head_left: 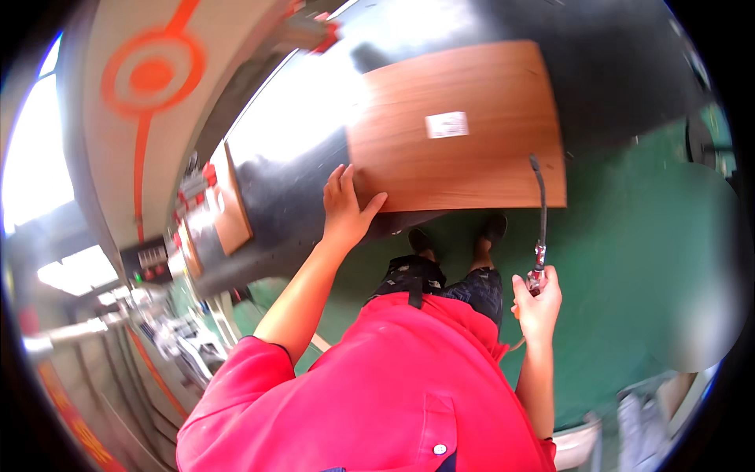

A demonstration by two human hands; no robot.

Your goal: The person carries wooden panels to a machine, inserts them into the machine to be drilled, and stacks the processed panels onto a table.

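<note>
A flat wood-grain panel [472, 169] lies on a black conveyor-like surface [613, 71], its near edge toward me. It bears a small white printed label [447, 124]. My left hand [348, 214] is at the panel's near left corner, fingers spread, with the thumb by the near edge; whether it presses on the panel I cannot tell. My right hand [539, 311] is closed around the handle of an air blow gun [541, 212]. The gun's long dark nozzle points away from me, its tip over the panel's near right part. A thin hose shows beside my right wrist.
A beige machine housing [110, 157] with orange markings stands at left, with a small dark control box [145, 263] on it. Another brown panel [230, 208] lies farther left beside red fittings [197, 185]. The floor [621, 275] is green. A blurred grey round shape sits at right.
</note>
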